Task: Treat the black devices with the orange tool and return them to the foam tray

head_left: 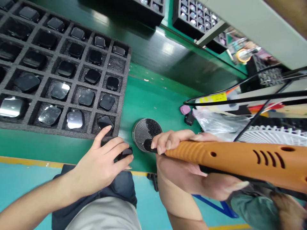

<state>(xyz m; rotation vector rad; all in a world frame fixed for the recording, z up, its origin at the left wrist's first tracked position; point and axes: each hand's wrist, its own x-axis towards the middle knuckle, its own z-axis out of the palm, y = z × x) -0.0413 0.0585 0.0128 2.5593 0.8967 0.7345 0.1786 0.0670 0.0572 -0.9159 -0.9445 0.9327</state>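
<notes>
Green workbench (153, 95) — left fingers (112, 148) pinch a black device (126, 152), right fingers (172, 140) grip an orange screwdriver (227, 159).

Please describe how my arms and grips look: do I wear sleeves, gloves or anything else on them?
Both arms are bare where they show: neither the left forearm nor the right forearm has a sleeve. The left grip and right grip are bare hands, with no gloves, rings or watch visible.
</notes>
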